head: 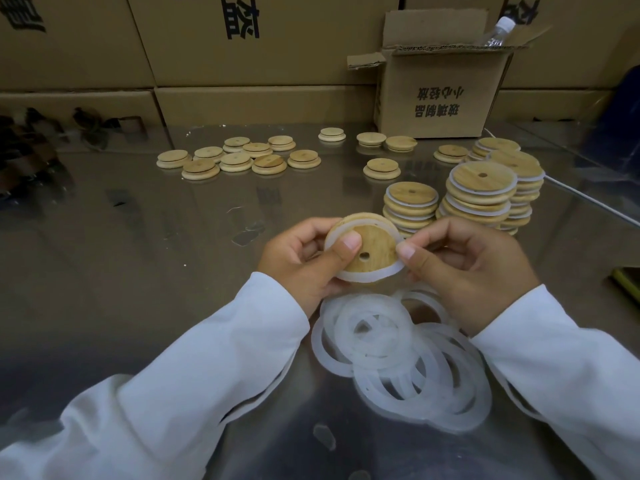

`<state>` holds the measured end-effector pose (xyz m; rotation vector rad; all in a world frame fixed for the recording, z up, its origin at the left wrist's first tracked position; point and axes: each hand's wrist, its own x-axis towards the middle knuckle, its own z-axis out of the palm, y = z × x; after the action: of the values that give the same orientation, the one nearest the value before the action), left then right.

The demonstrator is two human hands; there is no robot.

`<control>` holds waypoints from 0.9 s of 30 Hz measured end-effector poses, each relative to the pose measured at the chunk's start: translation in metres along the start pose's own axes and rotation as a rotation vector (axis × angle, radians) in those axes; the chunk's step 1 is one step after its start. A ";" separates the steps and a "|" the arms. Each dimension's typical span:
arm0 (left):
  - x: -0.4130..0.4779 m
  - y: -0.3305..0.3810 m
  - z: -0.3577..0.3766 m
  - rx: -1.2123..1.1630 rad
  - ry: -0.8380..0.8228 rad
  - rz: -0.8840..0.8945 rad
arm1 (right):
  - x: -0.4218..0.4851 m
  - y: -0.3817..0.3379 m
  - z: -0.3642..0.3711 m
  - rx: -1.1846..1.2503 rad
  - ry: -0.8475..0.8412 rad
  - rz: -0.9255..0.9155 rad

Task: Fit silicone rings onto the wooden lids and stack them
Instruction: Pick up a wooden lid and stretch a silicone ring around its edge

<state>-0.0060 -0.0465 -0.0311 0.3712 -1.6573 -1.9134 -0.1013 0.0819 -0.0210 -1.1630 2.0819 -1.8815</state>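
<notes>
Both hands (301, 261) around one wooden lid (372, 252) — silicone ring (389, 270) half-seated.

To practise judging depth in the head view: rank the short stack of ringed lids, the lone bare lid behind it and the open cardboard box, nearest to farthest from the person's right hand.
1. Short stack of ringed lids, just beyond the right hand.
2. Lone bare lid, farther back, mid-table.
3. Open cardboard box, at the table's back.
</notes>
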 end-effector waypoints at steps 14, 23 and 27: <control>0.002 -0.004 0.003 -0.023 0.018 -0.063 | -0.003 0.003 0.004 -0.069 0.081 0.097; 0.002 -0.005 -0.001 0.186 -0.023 0.004 | -0.007 -0.001 0.006 -0.177 0.023 0.057; 0.002 -0.005 -0.001 0.198 -0.020 0.018 | -0.006 -0.002 0.006 -0.201 0.015 0.060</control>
<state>-0.0078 -0.0479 -0.0357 0.4140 -1.8637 -1.7499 -0.0931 0.0811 -0.0228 -1.1133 2.3315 -1.6917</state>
